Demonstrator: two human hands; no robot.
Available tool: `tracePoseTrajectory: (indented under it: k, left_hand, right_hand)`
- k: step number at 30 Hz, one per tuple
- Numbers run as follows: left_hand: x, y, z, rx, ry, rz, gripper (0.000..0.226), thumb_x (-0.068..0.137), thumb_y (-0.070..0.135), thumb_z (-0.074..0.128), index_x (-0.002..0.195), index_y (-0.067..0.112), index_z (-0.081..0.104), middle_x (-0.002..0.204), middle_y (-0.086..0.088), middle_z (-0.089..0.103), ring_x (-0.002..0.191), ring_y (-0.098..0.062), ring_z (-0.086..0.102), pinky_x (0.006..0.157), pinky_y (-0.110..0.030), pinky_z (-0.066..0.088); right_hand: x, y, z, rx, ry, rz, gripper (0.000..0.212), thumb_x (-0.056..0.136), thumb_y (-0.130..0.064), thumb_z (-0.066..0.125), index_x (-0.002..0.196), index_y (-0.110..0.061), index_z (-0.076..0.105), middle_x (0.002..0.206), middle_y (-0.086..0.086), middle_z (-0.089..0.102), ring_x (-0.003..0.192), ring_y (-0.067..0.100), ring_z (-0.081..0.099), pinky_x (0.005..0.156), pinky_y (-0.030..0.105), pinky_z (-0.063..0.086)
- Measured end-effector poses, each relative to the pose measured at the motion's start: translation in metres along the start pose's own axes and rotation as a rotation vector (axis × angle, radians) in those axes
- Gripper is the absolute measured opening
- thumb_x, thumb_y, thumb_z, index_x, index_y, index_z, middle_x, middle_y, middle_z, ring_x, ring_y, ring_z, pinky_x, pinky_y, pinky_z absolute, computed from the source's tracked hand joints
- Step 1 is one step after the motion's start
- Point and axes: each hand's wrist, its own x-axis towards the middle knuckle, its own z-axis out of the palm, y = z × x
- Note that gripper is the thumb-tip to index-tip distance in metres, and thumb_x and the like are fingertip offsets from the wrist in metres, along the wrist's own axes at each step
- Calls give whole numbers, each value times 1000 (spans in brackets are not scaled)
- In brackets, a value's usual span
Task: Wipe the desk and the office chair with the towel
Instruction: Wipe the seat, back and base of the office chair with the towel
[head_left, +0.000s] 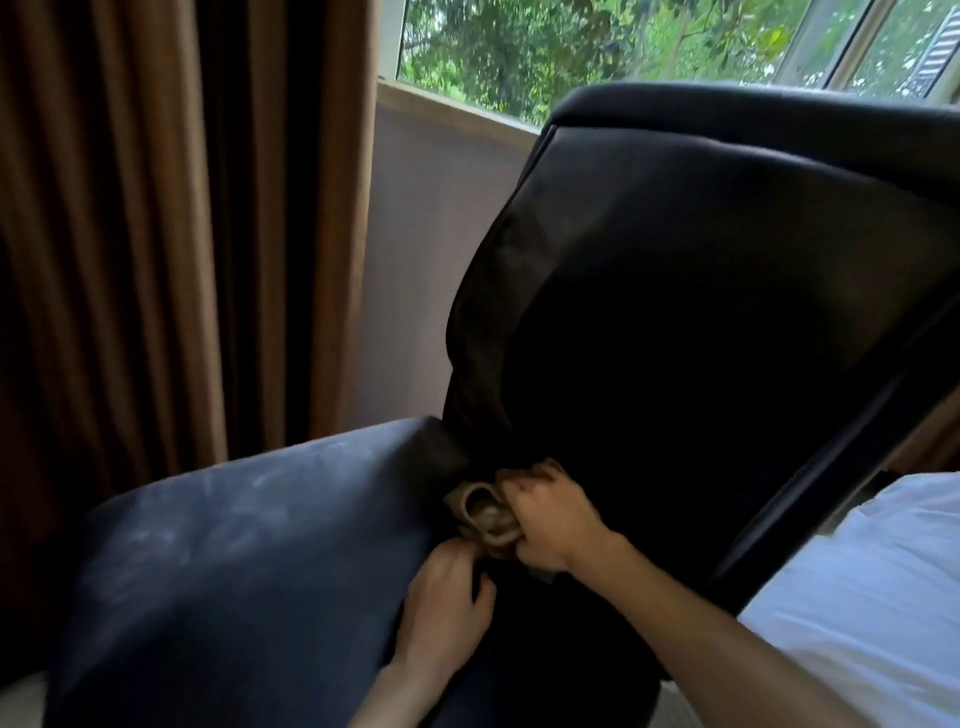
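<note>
The black office chair (701, 291) fills the middle and right of the view, backrest upright and its dusty seat (249, 545) at lower left. A bunched beige towel (485, 512) sits in the crease where the seat meets the backrest. My right hand (550, 525) is shut on the towel from the right. My left hand (447, 592) rests on the seat just below the towel, its fingers pinching the towel's lower edge. The desk is out of view.
Brown curtains (156, 234) hang at the left. A grey wall (415, 249) and a window (571, 47) stand behind the chair. White bedding (862, 597) lies at lower right, close to the chair's side.
</note>
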Motion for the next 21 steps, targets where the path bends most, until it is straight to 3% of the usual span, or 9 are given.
tracePoseTrajectory:
  k: [3, 4, 6, 8, 10, 13, 15, 17, 21]
  left_hand:
    - [5, 1, -5, -65, 4, -99, 29, 93, 19, 64, 121, 15, 68, 120, -5, 68, 116, -24, 62, 96, -28, 44]
    - [6, 3, -6, -93, 13, -103, 30, 93, 20, 64, 122, 17, 68, 122, -3, 68, 117, -21, 62, 99, -26, 43]
    - [12, 5, -9, -131, 8, -104, 29, 95, 22, 63, 124, 21, 66, 122, 1, 69, 118, -18, 63, 100, -26, 44]
    - [22, 5, -16, -72, -19, -76, 34, 97, 30, 60, 130, 24, 60, 127, 4, 65, 122, -16, 59, 100, -28, 44]
    - [37, 1, -25, 44, -3, -19, 41, 98, 37, 56, 137, 24, 55, 135, 4, 59, 128, -15, 53, 102, -26, 41]
    - [53, -11, -40, 187, -4, 75, 40, 99, 35, 56, 134, 16, 59, 133, -2, 61, 127, -20, 54, 106, -31, 41]
    - [53, -25, -43, 227, -5, 104, 35, 97, 28, 63, 126, 8, 66, 130, -9, 64, 124, -28, 59, 106, -37, 45]
    - [48, -36, -42, 256, 35, 77, 35, 95, 25, 67, 124, 6, 68, 139, -13, 61, 134, -32, 55, 112, -41, 43]
    - [49, -44, -37, 217, 126, 52, 36, 93, 27, 68, 125, 9, 68, 148, -12, 54, 143, -30, 45, 120, -45, 34]
  right_hand:
    - [0, -6, -56, 43, 189, -49, 70, 79, -33, 73, 143, -17, 50, 146, 5, 56, 135, 27, 53, 120, 40, 28]
    - [-1, -4, -78, 47, 344, -72, 70, 75, -30, 76, 140, -14, 56, 147, 7, 57, 137, 27, 53, 122, 44, 28]
    - [2, 12, -128, -19, 793, -119, 48, 79, -28, 76, 124, -11, 69, 142, 11, 62, 134, 31, 57, 119, 53, 34]
    - [14, 38, -182, -178, 1069, -49, 31, 91, -29, 67, 116, -12, 71, 140, 12, 64, 136, 35, 55, 118, 60, 32]
    - [30, 72, -227, -308, 1028, 130, 36, 94, -31, 60, 125, -12, 67, 146, 14, 58, 143, 41, 45, 119, 70, 22]
    - [43, 115, -252, -239, 678, 365, 57, 86, -32, 64, 140, -15, 56, 160, 18, 39, 154, 47, 18, 118, 76, -2]
    - [49, 131, -242, -203, 541, 430, 65, 83, -35, 68, 145, -20, 54, 165, 19, 30, 156, 47, 9, 117, 76, -5]
    - [56, 131, -222, -192, 527, 429, 70, 80, -38, 71, 146, -21, 53, 165, 21, 30, 155, 47, 10, 118, 75, -4]
    - [78, 97, -174, -196, 523, 297, 70, 75, -49, 73, 138, -22, 60, 153, 15, 47, 151, 44, 27, 119, 74, 1]
